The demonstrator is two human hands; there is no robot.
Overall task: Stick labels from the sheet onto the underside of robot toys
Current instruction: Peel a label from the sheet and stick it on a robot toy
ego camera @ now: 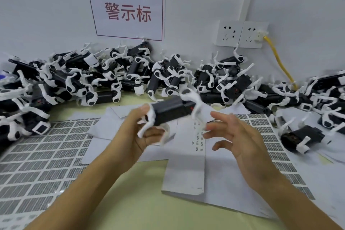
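I hold one black plastic robot toy with white legs (pixel 171 111) above the desk, in the middle of the view; it is blurred. My left hand (pixel 139 132) grips it at its left end, my fingers (pixel 155 133) curled around the white legs there. My right hand (pixel 240 136) is just beside the toy's right end with the fingers spread and relaxed, and it holds nothing; I cannot tell if the fingertips touch the white leg. Under my hands lies a white paper label sheet (pixel 186 164) with some small printed labels (pixel 198 138). On both sides lie grey sheets with a grid of empty cells (pixel 46 155). All this rests on a pale green desk (pixel 145 211). Behind, along the wall, there is a big pile of the same black and white robot toys (pixel 104 76). On the wall hang a white sign with red characters (pixel 127 9) and two white sockets (pixel 241 33) with a yellow cable (pixel 280 61).
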